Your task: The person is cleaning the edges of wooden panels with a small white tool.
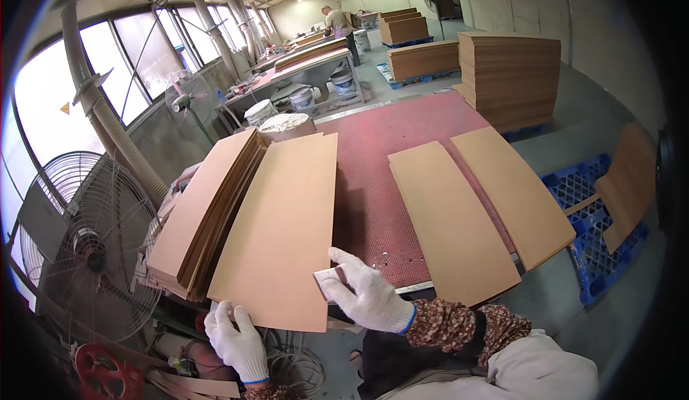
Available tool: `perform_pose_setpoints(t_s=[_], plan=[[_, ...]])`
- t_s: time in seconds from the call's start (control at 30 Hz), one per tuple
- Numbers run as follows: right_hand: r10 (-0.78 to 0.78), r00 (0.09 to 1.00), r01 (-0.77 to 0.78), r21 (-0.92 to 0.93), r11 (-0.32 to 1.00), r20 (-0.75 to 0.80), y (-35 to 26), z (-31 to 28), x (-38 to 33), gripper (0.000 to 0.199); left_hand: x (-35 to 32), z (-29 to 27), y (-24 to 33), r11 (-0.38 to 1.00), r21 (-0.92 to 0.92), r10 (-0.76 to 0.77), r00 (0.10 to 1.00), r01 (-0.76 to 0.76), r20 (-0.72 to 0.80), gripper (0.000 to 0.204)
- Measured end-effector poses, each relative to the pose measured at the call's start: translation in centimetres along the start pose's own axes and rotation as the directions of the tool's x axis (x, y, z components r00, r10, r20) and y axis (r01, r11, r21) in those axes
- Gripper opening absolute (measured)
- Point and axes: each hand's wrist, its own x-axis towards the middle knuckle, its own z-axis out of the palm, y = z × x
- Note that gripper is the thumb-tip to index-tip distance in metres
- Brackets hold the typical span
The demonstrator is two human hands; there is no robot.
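In front of me a long tan wood panel [287,213] lies at a slant, its near end jutting past the table's front edge. My left hand [237,339], in a white knit glove, is closed at the panel's near left corner, fingers bent over the edge. My right hand [369,296], gloved the same way, pinches a small flat pale block [326,284] at the panel's right edge, low down. What the block's underside looks like is hidden. Left of the panel rises a stack of similar panels [204,206].
Two lower panel piles, a nearer one [456,228] and an outer one [513,192], lie on the red table [373,220]. A caged fan [90,249] stands at left. Blue pallets [596,256], a tall panel stack [509,77] and a person [337,26] are farther off.
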Motion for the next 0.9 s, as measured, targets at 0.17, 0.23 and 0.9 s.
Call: perform_pose_setpoints(t_s=[0.17,0.23,0.9], plan=[[0.026,0.999,-0.026,-0.012,1.0,0.042,0.7,2.8,1.1,0.027,0.1,0.9,-0.2,0.87,-0.358,0.331,0.94,-0.34,-0.089,0.026],[0.032,0.999,-0.03,-0.033,0.999,0.044,1.2,3.7,1.6,0.028,1.1,0.9,0.0,0.834,-0.39,0.429,0.903,-0.39,0.015,0.023],[0.073,0.989,-0.05,-0.171,0.984,0.128,4.4,3.4,6.6,0.045,3.2,4.2,-1.5,0.843,-0.297,0.426,0.893,-0.449,-0.141,0.031]])
